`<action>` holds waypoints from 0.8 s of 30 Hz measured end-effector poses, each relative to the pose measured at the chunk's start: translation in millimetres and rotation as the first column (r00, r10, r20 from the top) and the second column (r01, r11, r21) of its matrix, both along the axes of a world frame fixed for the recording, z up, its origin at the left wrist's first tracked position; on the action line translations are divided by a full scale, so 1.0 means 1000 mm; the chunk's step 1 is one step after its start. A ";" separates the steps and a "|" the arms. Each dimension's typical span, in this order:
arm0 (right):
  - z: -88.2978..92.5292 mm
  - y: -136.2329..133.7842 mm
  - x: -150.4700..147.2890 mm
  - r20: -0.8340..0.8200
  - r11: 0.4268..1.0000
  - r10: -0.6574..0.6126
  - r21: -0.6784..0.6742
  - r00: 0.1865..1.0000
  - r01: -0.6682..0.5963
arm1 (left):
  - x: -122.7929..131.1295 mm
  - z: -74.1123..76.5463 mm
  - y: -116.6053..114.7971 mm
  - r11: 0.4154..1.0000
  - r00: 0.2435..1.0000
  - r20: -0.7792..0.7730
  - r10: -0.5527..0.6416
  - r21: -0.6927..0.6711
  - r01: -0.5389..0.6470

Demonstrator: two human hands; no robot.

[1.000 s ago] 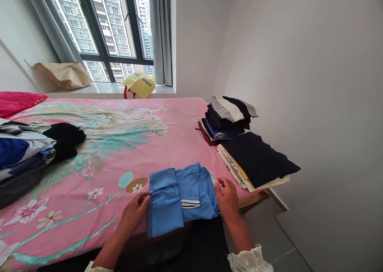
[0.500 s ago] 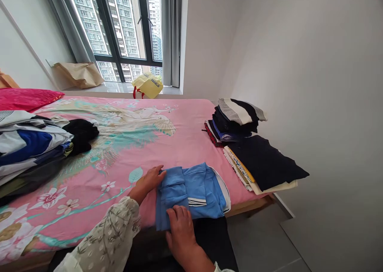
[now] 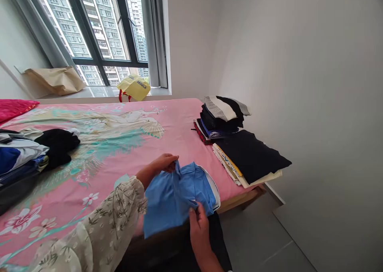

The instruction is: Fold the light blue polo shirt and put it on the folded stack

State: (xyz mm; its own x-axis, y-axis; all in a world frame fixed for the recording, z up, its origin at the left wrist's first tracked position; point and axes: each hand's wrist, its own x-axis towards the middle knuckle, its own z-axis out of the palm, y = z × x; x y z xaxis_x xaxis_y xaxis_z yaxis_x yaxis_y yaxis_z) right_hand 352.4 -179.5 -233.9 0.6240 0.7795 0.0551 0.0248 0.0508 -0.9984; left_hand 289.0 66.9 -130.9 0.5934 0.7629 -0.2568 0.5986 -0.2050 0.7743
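Near, the garment (image 3: pixel 161 204) is showing light blue with a white right edge, and the sleeve (image 3: pixel 112 218) is carrying dark leaf sprigs on cream. The bedsheet (image 3: pixel 182 124) is displaying pink, with turquoise and white floral patterns at left. Far, the right bag (image 3: pixel 137 88) is showing yellow with red.

Both hands (image 3: pixel 164 164) (image 3: pixel 200 227) pinching, left farther forward

Now the blue garment (image 3: pixel 164 202), flat before, bunches up between our gripping left hand (image 3: pixel 164 163) and pinching right hand (image 3: pixel 200 226)!
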 end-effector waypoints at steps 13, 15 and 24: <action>-0.022 -0.046 0.069 0.082 0.945 -0.300 -0.112 0.951 0.307 | -0.020 -0.078 -0.081 0.693 0.939 -0.162 -0.303 0.639 0.334; -0.012 -0.032 0.090 0.276 0.938 -0.313 -0.062 0.909 0.342 | -0.019 -0.086 -0.086 0.632 0.913 -0.281 -0.296 0.659 0.407; 0.001 0.016 0.126 0.724 0.972 -0.030 -0.140 0.690 0.190 | 0.026 -0.085 -0.099 0.568 0.871 -0.314 -0.379 0.664 0.486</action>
State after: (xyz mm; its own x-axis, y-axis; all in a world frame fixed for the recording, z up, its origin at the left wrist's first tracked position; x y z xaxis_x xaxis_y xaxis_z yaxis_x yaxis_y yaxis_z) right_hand 478.0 -163.1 -232.5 0.5397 0.7514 0.3796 0.7245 -0.1849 -0.6640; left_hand 314.7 -31.9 -216.0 0.9065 0.3962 0.1461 0.3648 -0.9090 0.2014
